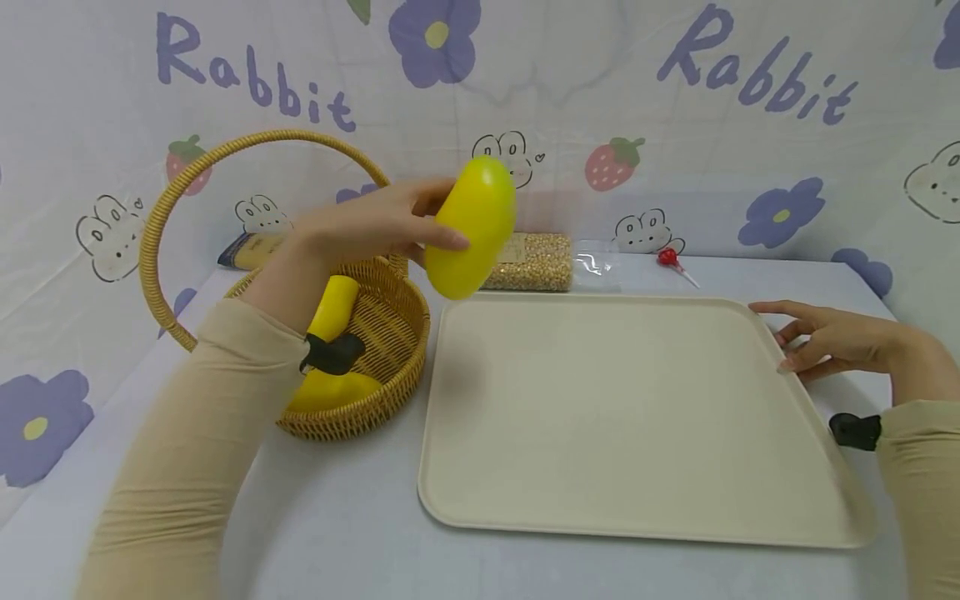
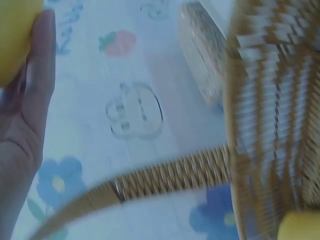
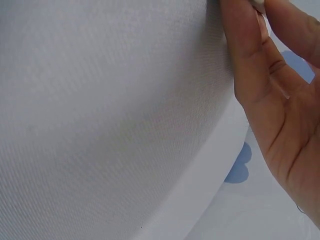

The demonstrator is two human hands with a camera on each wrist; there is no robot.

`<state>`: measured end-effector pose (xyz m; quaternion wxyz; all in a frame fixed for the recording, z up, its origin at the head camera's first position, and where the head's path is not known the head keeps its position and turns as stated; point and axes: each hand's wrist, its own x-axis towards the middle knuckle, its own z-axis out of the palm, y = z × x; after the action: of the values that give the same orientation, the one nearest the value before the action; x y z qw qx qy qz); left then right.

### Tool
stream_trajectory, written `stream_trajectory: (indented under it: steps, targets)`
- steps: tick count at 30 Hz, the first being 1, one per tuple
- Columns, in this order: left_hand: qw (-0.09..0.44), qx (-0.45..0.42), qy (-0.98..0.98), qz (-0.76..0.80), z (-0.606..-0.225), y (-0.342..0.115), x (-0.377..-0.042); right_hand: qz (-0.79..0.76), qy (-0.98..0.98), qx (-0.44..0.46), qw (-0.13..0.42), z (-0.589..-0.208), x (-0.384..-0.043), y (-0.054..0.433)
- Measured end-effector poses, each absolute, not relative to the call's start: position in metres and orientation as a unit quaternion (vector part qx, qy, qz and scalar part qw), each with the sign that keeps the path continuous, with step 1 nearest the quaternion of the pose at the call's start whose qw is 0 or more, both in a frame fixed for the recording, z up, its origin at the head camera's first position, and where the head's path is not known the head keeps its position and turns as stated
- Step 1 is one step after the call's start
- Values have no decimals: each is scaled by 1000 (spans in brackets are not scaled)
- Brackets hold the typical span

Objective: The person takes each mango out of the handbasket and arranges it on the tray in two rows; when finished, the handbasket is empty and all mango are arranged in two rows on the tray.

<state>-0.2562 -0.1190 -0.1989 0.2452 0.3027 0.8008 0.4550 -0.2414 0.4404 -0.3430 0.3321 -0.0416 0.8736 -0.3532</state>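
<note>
In the head view my left hand [image 1: 386, 218] grips a yellow-green mango [image 1: 480, 225], lifted above the back left corner of the beige tray [image 1: 615, 417]. The mango's edge also shows at the upper left of the left wrist view. Below the left forearm stands a wicker basket [image 1: 416, 354] with a tall arched handle. Yellow fruits [image 1: 335, 392] lie in it, partly hidden by the arm. On the other side, my right hand [image 1: 851, 337] pinches the tray's right rim between thumb and fingers, near the back corner.
Behind the tray lies a clear bag of yellow kernels [image 1: 551, 262]. A red lollipop [image 1: 667, 257] rests farther right. At the back left, a dark-ended packet [image 1: 251, 252] is partly behind the basket. The patterned cloth backdrop [image 1: 555, 100] closes off the table's rear.
</note>
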Motion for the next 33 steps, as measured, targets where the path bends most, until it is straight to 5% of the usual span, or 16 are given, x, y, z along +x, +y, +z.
stream_trajectory:
  steps: [11, 33]
  targets:
    - [206, 272, 750, 567, -212, -50, -255, -351, 874, -43, 333, -345, -242, 443]
    - [247, 142, 730, 621, -283, 34, -260, -349, 876, -51, 329, -345, -242, 445]
